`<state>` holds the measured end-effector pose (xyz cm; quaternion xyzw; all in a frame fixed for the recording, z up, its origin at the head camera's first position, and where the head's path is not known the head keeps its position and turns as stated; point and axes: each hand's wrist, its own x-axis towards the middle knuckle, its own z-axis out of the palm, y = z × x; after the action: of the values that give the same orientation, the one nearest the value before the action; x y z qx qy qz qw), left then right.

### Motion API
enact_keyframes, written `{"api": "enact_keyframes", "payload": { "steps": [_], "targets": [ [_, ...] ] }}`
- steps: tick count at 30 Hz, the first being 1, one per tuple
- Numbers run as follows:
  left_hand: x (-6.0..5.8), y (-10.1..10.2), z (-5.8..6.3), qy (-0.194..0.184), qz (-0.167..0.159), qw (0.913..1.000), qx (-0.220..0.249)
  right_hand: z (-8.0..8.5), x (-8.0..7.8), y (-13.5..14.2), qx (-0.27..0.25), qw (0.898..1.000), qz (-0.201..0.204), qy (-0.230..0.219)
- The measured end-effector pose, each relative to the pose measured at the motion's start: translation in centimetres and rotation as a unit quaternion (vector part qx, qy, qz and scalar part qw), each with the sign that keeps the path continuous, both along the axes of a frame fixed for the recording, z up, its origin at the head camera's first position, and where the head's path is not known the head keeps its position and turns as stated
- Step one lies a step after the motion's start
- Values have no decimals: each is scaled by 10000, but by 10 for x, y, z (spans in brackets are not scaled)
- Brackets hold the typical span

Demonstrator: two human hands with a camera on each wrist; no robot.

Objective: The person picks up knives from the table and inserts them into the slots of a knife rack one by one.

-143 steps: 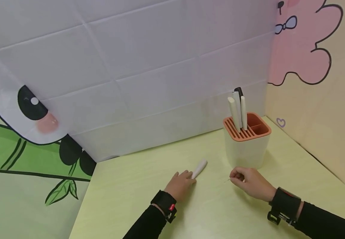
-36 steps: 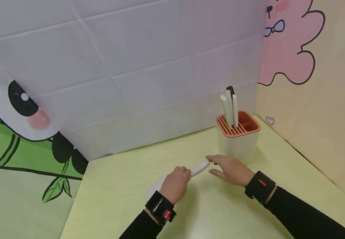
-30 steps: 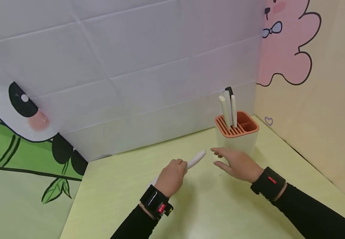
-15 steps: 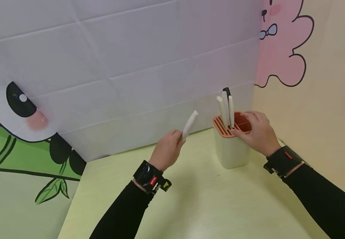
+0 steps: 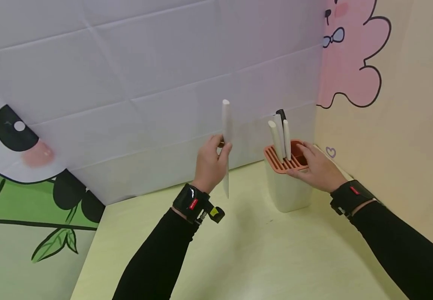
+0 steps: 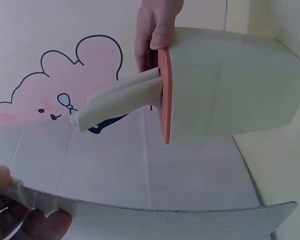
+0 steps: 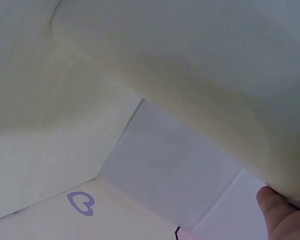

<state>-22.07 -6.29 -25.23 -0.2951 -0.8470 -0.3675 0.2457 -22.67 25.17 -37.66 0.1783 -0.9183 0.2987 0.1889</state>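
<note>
A large knife [image 5: 226, 118] with a white handle hangs upright in the air, blade down, pinched near the handle's lower end between the thumb and fingers of my left hand [image 5: 209, 164]. Its broad, speckled pale blade [image 6: 175, 220] stretches across the bottom of the left wrist view. To the right stands a cream knife holder [image 5: 289, 193] with a slotted orange top. My right hand [image 5: 323, 171] grips the holder's top at its right side, thumb on the near rim, fingers partly hidden at the compartments. The knife is apart from the holder.
Several handles, white ones [image 5: 275, 135] and a black one [image 5: 281, 113], stick up from the holder's slots. The pale yellow table [image 5: 261, 258] meets a lilac back wall [image 5: 171, 125] and a cream right wall [image 5: 411, 166] close behind the holder.
My left hand has taken the knife by its handle, lifted it off the table and turned it blade down. My right hand has moved from the table onto the holder's top.
</note>
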Motion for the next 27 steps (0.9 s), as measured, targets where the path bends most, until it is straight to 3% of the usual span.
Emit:
{"api": "enact_keyframes", "payload": {
  "steps": [5,9,12,15,22,25,27],
  "targets": [
    [-9,3,11,12,-14,9983,578,1,1,-5,90,9999,-43,-77],
    [-13,9,21,-419,-245,9925,1125,-1,2,-6,177,9997,-108,-127],
    [-16,13,25,-949,-539,9786,1743,-2,2,-7,218,9997,-106,-72],
    [-18,17,28,-1351,-728,9583,2412,-4,3,-8,253,9997,-59,9],
    [-23,27,27,-1507,-874,9215,3471,-5,4,-7,372,9991,-69,185],
    [-24,32,28,-1479,-941,9155,3622,-5,5,-5,410,9987,-64,281],
    [-23,35,28,-1469,-945,9160,3611,-4,6,-5,404,9987,-47,318]
  ]
}}
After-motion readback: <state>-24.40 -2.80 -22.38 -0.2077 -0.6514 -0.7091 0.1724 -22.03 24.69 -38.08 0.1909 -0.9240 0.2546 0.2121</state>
